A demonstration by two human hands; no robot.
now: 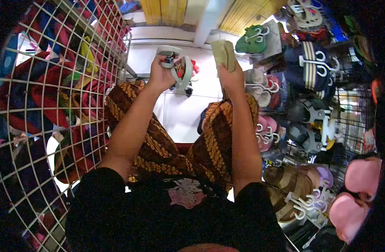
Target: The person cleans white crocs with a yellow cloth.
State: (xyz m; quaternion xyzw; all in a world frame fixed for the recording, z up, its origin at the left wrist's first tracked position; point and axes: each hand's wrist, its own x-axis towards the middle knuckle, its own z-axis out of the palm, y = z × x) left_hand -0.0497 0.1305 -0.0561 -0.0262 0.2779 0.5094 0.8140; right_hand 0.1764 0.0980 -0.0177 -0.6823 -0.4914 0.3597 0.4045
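My left hand is closed around a pair of small pale grey sandals with colourful printed pictures on them. The two sandals splay apart at their upper ends, above the white floor. In my right hand is a folded pale olive cloth, gripped at its lower end and held upright. Part of the cloth is hidden behind my fingers. A gap separates the two hands, and the cloth does not touch the sandals. Just beyond the sandals a red item shows, too covered to name.
A white wire grid with colourful goods behind it stands close on my left. To my right, sandals on white hangers, including green ones and pink ones, hang on a dark rack. White tiles lie between my knees.
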